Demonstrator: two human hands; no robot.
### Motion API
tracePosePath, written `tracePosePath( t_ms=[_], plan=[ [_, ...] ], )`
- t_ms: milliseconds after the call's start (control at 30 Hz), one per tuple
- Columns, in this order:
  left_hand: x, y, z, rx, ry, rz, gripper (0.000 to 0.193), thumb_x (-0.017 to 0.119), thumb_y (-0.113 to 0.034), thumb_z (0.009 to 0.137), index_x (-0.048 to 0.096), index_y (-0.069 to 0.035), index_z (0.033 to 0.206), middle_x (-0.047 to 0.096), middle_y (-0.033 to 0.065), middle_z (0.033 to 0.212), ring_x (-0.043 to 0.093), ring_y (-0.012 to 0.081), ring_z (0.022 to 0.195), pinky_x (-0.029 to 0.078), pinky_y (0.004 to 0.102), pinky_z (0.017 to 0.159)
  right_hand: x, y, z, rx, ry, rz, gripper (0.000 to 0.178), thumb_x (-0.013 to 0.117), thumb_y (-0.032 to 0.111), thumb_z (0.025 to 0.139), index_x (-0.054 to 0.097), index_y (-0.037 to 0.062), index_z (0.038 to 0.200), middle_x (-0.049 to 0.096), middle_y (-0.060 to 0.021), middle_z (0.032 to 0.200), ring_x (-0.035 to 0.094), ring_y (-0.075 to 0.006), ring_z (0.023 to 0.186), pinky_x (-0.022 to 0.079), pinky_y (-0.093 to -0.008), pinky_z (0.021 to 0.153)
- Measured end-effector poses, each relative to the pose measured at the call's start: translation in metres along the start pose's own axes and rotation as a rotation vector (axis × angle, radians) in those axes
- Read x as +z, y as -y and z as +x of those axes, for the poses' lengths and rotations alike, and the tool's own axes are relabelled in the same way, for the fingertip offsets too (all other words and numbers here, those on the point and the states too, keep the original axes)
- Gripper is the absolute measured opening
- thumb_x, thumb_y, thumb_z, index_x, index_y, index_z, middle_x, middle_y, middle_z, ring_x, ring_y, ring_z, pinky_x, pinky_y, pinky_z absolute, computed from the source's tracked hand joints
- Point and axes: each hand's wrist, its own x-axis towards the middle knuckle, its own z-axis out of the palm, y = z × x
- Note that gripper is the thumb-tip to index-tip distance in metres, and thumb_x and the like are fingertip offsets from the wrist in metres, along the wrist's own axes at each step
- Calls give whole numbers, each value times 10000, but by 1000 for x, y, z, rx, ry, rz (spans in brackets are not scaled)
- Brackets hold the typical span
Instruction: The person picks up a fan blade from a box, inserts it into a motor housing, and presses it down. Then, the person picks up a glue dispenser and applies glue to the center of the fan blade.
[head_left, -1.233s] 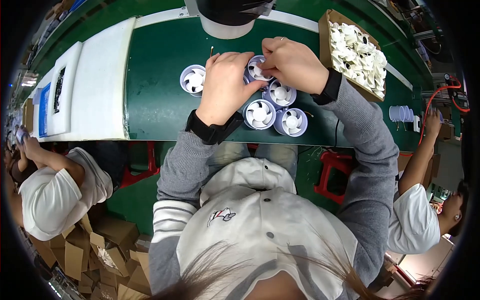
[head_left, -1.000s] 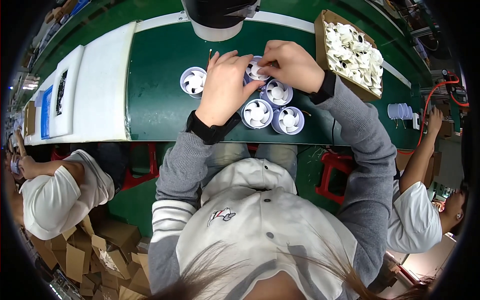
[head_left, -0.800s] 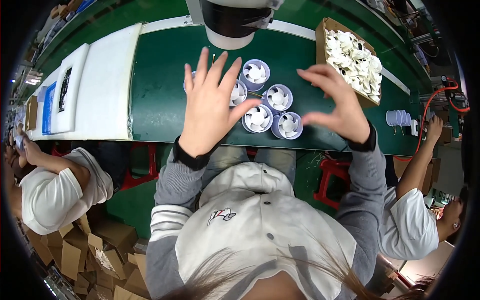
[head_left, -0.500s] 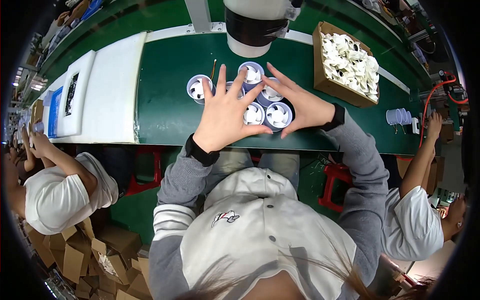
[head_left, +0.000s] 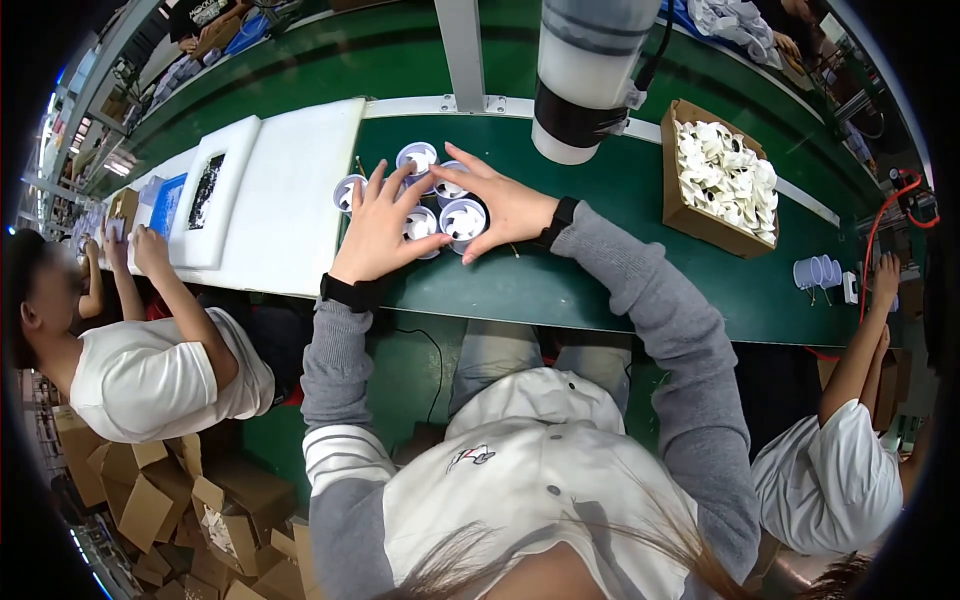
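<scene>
A cluster of several small round fans, white blades inside pale purple ring housings, stands on the green tabletop near the white sheet's edge. My left hand (head_left: 378, 232) lies over the cluster's left side, fingers spread, thumb against the nearest fan (head_left: 463, 222). From the right, my right hand (head_left: 512, 212) curves round it, with thumb and fingers wide apart. Between the hands sits another fan (head_left: 417, 228), partly under my left fingers. The far fan (head_left: 417, 157) shows beyond my fingertips, and the leftmost fan (head_left: 348, 194) is beside my left hand.
A cardboard box (head_left: 720, 235) full of white fan blades stands at the back right. A white cylinder with a black band (head_left: 580, 118) hangs over the table. Clear purple housings (head_left: 817, 271) are at the right end. White foam (head_left: 225, 190) lies left; people sit on both sides.
Both hands and the cluster of fans have slid left along the table, up to the white sheet's edge. The view has also shifted. Both hands keep their spread shape.
</scene>
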Motion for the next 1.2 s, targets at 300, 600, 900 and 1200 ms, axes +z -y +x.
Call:
tracePosePath(
  t_ms=[300, 600, 900, 1200],
  plan=[
    [-4, -103, -23, 109, -596, -364, 319, 692, -119, 712, 631, -42, 1016, 604, 91, 1041, 535, 347, 1058, 367, 478, 937, -23, 88, -125, 50, -116, -219, 739, 737, 221, 755, 365, 101, 1383, 141, -218, 1504, 257, -397, 1353, 321, -427, 1062],
    [35, -228, 24, 608, -208, -591, 213, 706, -138, 713, 636, -71, 903, 599, 62, 975, 535, 295, 1073, 333, 505, 971, -116, 69, -359, 637, -987, -783, 378, 727, 166, 754, 622, 56, 1100, 479, -151, 1314, 456, -321, 1216, 380, -399, 986],
    [58, -248, 12, 448, -108, -716, 197, 702, -144, 727, 637, -81, 903, 592, 46, 969, 511, 288, 1106, 311, 510, 997, -222, -27, -511, 1265, -990, -1037, 679, 658, 555, 747, 550, 109, 1247, 399, -204, 1394, 377, -374, 1280, 313, -457, 1040],
    [72, -228, -11, 285, -120, -738, 184, 692, -139, 740, 636, -90, 909, 597, 36, 964, 505, 286, 1115, 307, 509, 1005, -179, -33, -496, 994, -843, -811, 459, 570, 321, 891, 522, 57, 1264, 416, -233, 1363, 414, -366, 1254, 323, -401, 1046]
  ],
)
